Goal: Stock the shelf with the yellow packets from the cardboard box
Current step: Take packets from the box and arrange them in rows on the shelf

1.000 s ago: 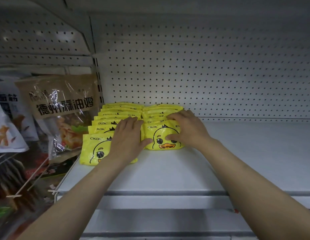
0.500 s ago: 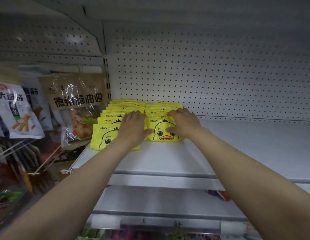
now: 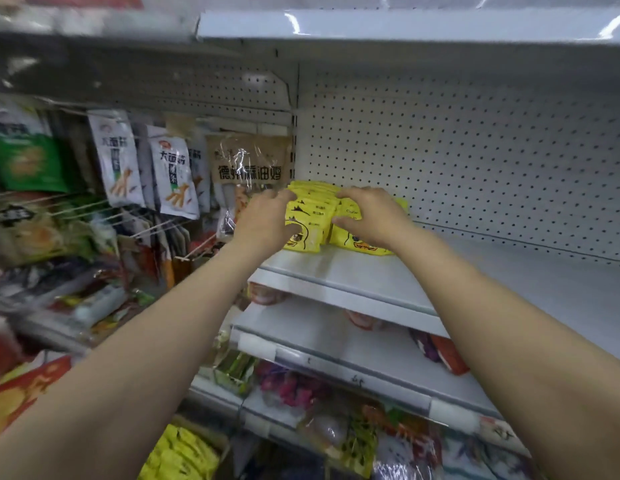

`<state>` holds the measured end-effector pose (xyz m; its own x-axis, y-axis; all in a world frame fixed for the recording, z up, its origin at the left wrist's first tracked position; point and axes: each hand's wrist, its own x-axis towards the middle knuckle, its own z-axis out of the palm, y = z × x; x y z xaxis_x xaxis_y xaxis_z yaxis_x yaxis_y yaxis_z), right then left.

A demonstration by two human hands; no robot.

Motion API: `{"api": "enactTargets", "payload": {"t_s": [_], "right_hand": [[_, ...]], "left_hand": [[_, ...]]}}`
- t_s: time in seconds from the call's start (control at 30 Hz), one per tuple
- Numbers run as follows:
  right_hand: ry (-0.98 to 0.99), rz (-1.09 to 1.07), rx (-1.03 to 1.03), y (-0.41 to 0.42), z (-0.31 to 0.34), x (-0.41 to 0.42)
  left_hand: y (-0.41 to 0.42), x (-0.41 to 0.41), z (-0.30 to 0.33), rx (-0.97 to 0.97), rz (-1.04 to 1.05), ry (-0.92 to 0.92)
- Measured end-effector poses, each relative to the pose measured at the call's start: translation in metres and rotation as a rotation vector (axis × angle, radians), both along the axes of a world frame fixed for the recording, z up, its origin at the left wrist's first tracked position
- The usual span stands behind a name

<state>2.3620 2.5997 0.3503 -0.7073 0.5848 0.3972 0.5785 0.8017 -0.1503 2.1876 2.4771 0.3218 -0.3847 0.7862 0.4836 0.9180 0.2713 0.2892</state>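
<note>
Two rows of yellow duck-print packets [image 3: 313, 216] lie overlapping at the left end of the white shelf [image 3: 475, 271], against the pegboard back. My left hand [image 3: 263, 220] is cupped against the left row, fingers spread at its left edge. My right hand [image 3: 371, 216] rests on top of the right row [image 3: 360, 244], thumb and fingers apart. Neither hand lifts a packet. At the bottom edge, more yellow packets [image 3: 180, 455] lie in the cardboard box [image 3: 220, 441], mostly hidden by my left forearm.
Snack bags hang on pegs [image 3: 173, 174] left of the shelf, and a clear brown-labelled bag [image 3: 249, 164] hangs right beside the yellow rows. Lower shelves [image 3: 336, 344] hold mixed packets. The shelf surface right of the rows is bare.
The view has pulled back and down, so lower shelves and the box now show. Both hands have gone from pressing flat on the front packets to a looser, cupped touch.
</note>
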Motion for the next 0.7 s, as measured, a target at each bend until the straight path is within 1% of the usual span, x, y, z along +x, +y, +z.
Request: {"api": "enactTargets", "payload": {"t_s": [0.27, 0.5, 0.6, 0.7], "right_hand": [[0.065, 0.289, 0.016, -0.105, -0.015, -0.017], [0.101, 0.466, -0.004, -0.178, -0.035, -0.054], [0.063, 0.507, -0.026, -0.2, -0.047, -0.081], [0.014, 0.547, -0.064, -0.217, -0.063, -0.119]], "left_hand": [[-0.139, 0.001, -0.008, 0.042, 0.155, 0.062], [-0.226, -0.005, -0.022, 0.046, 0.28, 0.136], [-0.257, -0.018, -0.034, 0.026, 0.315, 0.148], [-0.284, -0.044, -0.053, -0.014, 0.348, 0.119]]}}
